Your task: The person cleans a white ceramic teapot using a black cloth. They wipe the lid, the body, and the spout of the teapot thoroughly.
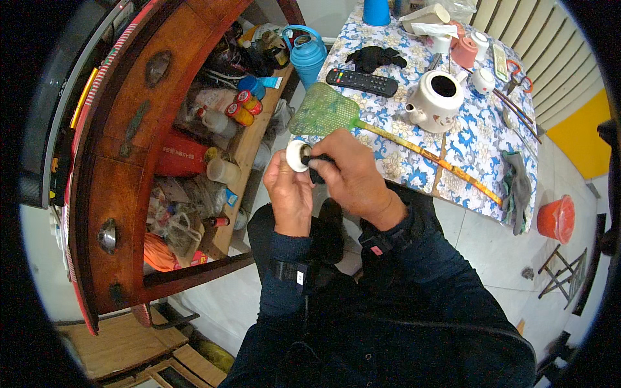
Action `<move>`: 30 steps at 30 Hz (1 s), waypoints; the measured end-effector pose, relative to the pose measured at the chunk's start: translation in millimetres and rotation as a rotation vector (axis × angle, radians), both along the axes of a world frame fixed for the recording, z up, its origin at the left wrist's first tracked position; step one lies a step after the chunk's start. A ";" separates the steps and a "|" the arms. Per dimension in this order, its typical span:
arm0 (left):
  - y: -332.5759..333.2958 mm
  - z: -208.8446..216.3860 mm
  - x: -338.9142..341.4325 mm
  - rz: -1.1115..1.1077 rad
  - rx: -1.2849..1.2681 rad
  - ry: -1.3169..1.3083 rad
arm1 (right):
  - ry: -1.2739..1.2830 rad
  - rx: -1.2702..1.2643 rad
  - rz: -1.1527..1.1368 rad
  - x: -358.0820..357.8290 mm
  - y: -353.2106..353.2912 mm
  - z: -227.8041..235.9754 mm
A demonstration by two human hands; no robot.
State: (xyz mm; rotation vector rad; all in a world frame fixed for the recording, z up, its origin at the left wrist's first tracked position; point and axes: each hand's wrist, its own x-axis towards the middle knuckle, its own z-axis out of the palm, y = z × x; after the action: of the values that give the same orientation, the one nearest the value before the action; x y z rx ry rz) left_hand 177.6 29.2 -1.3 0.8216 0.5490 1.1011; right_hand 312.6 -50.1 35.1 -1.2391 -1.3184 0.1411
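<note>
My left hand [288,199] is closed around a small white round ceramic piece [294,155], held up near the table's left corner. Whether this is a lid or a cup I cannot tell; its middle looks dark. My right hand [359,173] pinches a soft-looking black thing [316,174], perhaps cloth, and presses it against the white piece. Just beyond both hands lies a green fly swatter [326,110] with a yellow patterned handle. A white teapot [435,103] without a lid stands on the table, its dark opening facing up.
The table has a blue floral cover [414,165]. On it are a remote control [361,82], black cloth [376,59], scissors [517,76], chopsticks [515,115] and a grey-green glove [515,191]. At left stands a wooden cabinet [119,174] with cluttered shelves; a red bin [556,218] stands at right.
</note>
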 end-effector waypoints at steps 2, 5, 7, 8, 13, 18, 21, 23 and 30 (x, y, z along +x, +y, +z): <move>4.4 -0.6 -7.3 -0.099 -0.032 -0.148 | 0.144 -0.105 -0.081 3.9 1.7 -1.7; 7.6 -2.4 -12.1 -0.186 -0.031 -0.277 | 0.414 -0.215 -0.023 10.8 1.1 -2.0; 8.6 -3.3 -13.2 -0.192 -0.053 -0.292 | 0.590 -0.250 0.063 11.6 -1.8 -0.5; 9.0 -3.5 -13.3 -0.180 -0.067 -0.293 | 0.536 -0.212 0.055 11.3 -1.3 0.7; 10.6 -3.1 -15.5 -0.187 -0.075 -0.306 | 0.668 -0.314 0.145 13.4 -5.4 6.5; 9.8 -2.0 -13.4 -0.177 -0.099 -0.307 | 0.606 -0.237 0.167 13.6 -7.3 10.1; 7.5 0.4 -10.7 -0.183 -0.071 -0.273 | 0.269 -0.107 0.118 7.9 -11.1 14.8; 2.8 1.8 -8.4 -0.094 -0.092 -0.136 | 0.110 -0.041 0.125 2.7 -13.5 17.9; -7.0 2.1 2.5 -0.123 0.026 -0.044 | 0.059 -0.037 0.011 4.2 -2.9 10.7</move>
State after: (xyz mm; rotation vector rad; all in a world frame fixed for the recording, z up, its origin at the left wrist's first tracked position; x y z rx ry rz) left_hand 180.0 22.2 0.9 0.8409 0.4429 1.0125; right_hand 316.8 -53.0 45.8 -1.2502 -1.2767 0.2089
